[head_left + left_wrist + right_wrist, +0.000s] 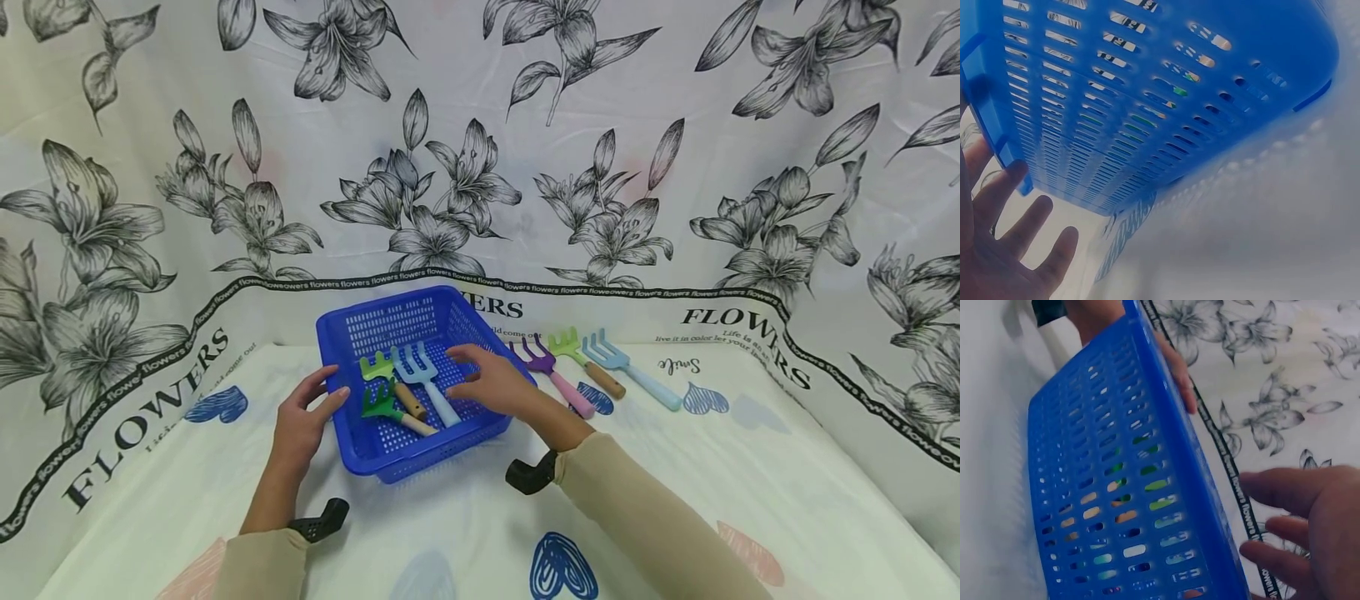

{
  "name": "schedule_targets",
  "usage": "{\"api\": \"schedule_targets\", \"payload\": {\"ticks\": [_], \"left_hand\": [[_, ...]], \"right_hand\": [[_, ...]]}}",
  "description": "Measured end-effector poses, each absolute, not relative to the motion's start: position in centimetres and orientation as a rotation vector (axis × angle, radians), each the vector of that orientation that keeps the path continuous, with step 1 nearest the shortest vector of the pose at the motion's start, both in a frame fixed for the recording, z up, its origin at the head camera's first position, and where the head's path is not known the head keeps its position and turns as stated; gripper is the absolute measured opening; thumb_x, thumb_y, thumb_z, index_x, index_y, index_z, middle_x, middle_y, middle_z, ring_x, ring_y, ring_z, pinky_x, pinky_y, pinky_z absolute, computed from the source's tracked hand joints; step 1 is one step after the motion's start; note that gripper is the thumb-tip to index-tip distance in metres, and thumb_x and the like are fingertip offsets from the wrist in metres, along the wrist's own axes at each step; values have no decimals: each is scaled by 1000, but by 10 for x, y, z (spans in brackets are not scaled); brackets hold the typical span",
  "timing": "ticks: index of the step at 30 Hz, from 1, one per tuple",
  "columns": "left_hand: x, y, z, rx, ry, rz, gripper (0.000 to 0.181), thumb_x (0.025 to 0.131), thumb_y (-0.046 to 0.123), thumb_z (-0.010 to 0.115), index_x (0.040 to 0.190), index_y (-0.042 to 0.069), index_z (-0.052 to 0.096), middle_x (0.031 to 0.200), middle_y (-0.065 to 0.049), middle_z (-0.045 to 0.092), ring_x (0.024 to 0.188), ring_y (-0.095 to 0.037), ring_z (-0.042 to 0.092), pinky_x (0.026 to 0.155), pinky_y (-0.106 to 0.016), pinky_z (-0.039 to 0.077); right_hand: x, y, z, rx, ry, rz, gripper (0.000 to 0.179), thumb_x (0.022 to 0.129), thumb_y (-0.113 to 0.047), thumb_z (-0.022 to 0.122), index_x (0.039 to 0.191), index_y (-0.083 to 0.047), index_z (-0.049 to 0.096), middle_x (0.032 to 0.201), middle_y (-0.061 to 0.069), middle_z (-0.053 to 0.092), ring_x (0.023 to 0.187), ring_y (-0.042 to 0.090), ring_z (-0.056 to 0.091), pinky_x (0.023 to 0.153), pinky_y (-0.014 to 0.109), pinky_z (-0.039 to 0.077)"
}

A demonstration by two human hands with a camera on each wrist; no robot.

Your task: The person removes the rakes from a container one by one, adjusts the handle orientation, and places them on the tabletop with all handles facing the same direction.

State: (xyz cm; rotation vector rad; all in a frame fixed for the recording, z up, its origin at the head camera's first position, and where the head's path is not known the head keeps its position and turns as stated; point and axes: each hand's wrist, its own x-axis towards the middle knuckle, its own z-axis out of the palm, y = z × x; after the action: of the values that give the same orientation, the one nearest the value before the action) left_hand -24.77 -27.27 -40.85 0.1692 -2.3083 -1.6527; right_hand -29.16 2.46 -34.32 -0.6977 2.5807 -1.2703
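From the far left, I have the left hand (pixel 302 421) at the basket's left side, its sleeve (pixel 262 562) beige and a black mount (pixel 322 521) at the wrist. Its grip is wide: the fingers are spread, with the thumb tip at the rim. Whether they press on the plastic, I can't tell.

Next is the basket (pixel 405 459), blue plastic, roughly rectangular with rounded corners and walls pierced by rows of small slots. It stands on the desk (pixel 480 521), which is covered in pale cloth printed with hearts. Three toy-like forks lie inside, handles toward me: a lime fork (pixel 409 401) with a wooden handle, a green fork (pixel 387 407) just in front of it with a paler wooden handle, and a blue fork (pixel 435 395), light in colour from tines to handle, to their right.

Over the basket's right part I have the right hand (pixel 491 383), reaching in from the right. Its grip is wide too, thumb and fingers apart and holding nothing, near the blue fork.

Right of the basket, three more lie slanted on the cloth: a purple fork (pixel 546 364) with a glossy pink handle, a second lime fork (pixel 581 357) with a wooden handle, and a second blue fork (pixel 630 368) farthest right.
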Motion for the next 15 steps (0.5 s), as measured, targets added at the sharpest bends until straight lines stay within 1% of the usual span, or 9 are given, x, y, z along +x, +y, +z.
{"api": "schedule_targets", "payload": {"ticks": [3,6,11,15], "left_hand": [[-247,-274,-407,171,-2321,-1649,64,93,43,63,147,19,43,153,-15,35,141,-37,27,106,-64,28],[-247,-275,-406,181,-2335,-1653,64,93,42,63,148,19,42,154,-13,33,142,-37,26,106,-63,28],[-247,-273,-408,178,-2338,-1677,63,93,39,64,149,18,41,155,-12,32,142,-36,25,107,-62,27],[-249,-273,-409,152,-2321,-1689,62,94,37,63,148,18,41,155,-9,32,142,-34,26,107,-62,27]], "right_hand": [[-297,19,-345,-806,2530,-1241,56,90,-24,72,141,-20,49,142,3,51,126,33,50,97,46,47],[-302,13,-347,-894,2471,-1179,53,91,-25,70,140,-18,50,141,3,52,128,33,49,100,45,46],[-308,8,-350,-873,2394,-1101,50,92,-28,69,138,-20,52,138,5,54,125,28,51,100,45,44],[-314,6,-351,-860,2346,-1054,50,92,-28,67,139,-20,51,137,6,55,128,27,48,104,46,40]]}}
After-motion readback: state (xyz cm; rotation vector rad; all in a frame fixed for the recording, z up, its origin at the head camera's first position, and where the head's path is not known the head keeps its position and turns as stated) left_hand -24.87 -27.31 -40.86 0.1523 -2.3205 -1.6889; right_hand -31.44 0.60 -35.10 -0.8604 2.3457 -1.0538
